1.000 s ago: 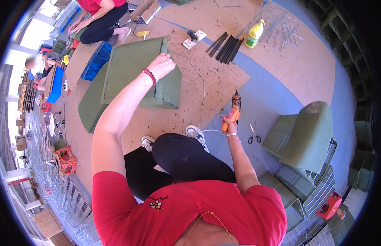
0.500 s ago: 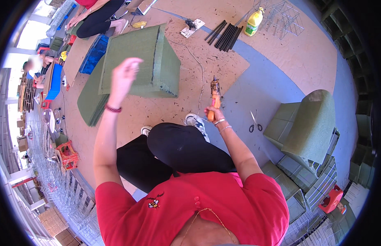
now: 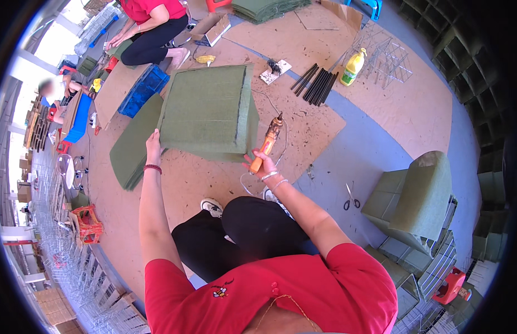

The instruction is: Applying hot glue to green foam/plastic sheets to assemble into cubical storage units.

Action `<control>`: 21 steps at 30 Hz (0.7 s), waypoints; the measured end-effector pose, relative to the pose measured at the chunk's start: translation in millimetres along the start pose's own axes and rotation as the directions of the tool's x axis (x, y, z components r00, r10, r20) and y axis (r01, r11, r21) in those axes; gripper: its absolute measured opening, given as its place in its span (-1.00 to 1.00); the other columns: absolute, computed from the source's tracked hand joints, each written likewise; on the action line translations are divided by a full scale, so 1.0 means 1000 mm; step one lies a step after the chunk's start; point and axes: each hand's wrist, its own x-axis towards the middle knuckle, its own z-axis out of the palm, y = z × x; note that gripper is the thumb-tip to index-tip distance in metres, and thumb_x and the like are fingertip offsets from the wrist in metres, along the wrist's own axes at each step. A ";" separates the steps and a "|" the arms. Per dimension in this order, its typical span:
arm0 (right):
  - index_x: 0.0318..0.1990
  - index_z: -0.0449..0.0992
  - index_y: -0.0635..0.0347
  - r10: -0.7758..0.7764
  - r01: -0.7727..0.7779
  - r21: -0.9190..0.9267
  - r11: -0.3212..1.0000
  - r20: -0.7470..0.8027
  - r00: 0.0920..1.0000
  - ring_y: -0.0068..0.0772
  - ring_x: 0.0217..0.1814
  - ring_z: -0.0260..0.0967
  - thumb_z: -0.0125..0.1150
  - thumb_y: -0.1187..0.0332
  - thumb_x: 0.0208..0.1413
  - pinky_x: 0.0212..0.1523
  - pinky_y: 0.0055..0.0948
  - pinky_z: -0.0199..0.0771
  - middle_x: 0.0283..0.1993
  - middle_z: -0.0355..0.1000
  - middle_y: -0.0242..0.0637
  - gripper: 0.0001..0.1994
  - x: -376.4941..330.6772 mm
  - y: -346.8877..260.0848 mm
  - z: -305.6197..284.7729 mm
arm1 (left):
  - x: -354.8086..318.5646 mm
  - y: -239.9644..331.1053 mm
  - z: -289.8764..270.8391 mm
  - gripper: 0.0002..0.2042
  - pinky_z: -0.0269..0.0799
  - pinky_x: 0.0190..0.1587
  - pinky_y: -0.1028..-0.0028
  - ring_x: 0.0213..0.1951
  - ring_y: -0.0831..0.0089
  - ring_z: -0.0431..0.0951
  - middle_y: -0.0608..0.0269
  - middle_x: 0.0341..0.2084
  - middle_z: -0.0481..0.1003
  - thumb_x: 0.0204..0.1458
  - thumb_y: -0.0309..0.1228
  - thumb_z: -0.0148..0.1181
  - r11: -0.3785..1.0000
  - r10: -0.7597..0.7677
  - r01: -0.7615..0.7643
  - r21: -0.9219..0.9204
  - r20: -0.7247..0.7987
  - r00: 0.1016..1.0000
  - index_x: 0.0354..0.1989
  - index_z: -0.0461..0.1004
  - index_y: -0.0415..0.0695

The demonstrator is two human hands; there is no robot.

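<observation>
A large box covered in green matting (image 3: 205, 108) stands before me, a dark line running along the edges of its top panel. My left hand (image 3: 153, 146) grips the box's left edge. In my right hand (image 3: 264, 163) is an orange glue gun (image 3: 271, 138), its dark nozzle pointing up and away from me. The fingers of that hand are beside the box's near right corner; whether they press on it I cannot tell. Flat green sheets (image 3: 127, 150) are stacked under and left of the box.
Black glue sticks (image 3: 321, 86), a yellow bottle (image 3: 353, 67) and a stained white board (image 3: 275, 72) lie beyond the box. Scissors (image 3: 352, 197) rest on the floor at right, near another green-covered form (image 3: 417, 195). A person (image 3: 152, 28) kneels at far left beside a blue crate (image 3: 144, 92).
My left hand has come down from the air onto the box's left edge. My right hand has moved left with the glue gun, now tilted, to the box's near corner.
</observation>
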 end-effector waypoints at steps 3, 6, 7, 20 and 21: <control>-0.03 0.21 0.13 -0.048 0.051 -0.078 0.996 0.035 0.998 0.08 0.13 0.18 0.23 0.39 -0.08 0.04 0.09 0.33 0.00 0.19 -0.16 -0.56 0.000 -0.004 0.001 | -0.008 -0.002 -0.001 -0.59 0.39 -0.10 0.43 -0.09 0.45 0.45 0.19 -0.16 0.47 0.15 -0.19 -0.01 0.999 0.005 -0.002 -0.050 0.058 0.998 -0.01 0.37 -0.31; -0.03 0.23 0.16 -0.083 0.084 -0.115 0.990 0.015 0.996 0.10 0.08 0.23 0.23 0.39 -0.08 0.05 0.01 0.34 -0.01 0.23 -0.19 -0.56 -0.001 -0.027 -0.003 | -0.046 0.000 0.003 -0.56 0.36 -0.06 0.45 -0.09 0.45 0.44 0.18 -0.15 0.46 0.13 -0.20 0.03 0.999 0.042 -0.042 0.012 0.043 0.998 0.03 0.33 -0.34; -0.04 0.23 0.17 -0.105 0.107 -0.107 0.988 0.024 0.994 0.12 0.06 0.25 0.23 0.38 -0.08 0.05 -0.01 0.34 0.01 0.24 -0.19 -0.57 0.001 -0.036 -0.004 | -0.059 0.001 0.004 -0.53 0.33 -0.03 0.46 -0.08 0.44 0.44 0.16 -0.13 0.46 0.12 -0.20 0.06 0.993 0.068 -0.070 0.098 0.026 0.997 0.06 0.29 -0.35; -0.20 0.29 0.11 -0.257 0.260 -0.215 0.941 0.042 0.965 -0.36 -0.30 0.41 0.21 0.48 -0.05 -0.33 -0.36 0.50 -0.34 0.38 -0.30 -0.74 -0.037 -0.110 -0.056 | -0.090 0.093 0.053 -0.73 0.44 -0.31 0.54 -0.44 0.50 0.54 0.18 -0.49 0.56 -0.04 -0.55 0.17 0.672 0.659 -0.689 0.271 0.203 0.724 -0.12 0.44 -0.18; -0.20 0.29 0.10 -0.274 0.268 -0.215 0.939 0.003 0.962 -0.38 -0.32 0.39 0.20 0.48 -0.05 -0.35 -0.38 0.49 -0.36 0.36 -0.32 -0.73 -0.043 -0.109 -0.062 | -0.085 0.110 0.073 -0.73 0.44 -0.30 0.53 -0.42 0.49 0.54 0.16 -0.48 0.56 -0.05 -0.56 0.17 0.631 0.667 -0.723 0.282 0.279 0.691 -0.12 0.44 -0.19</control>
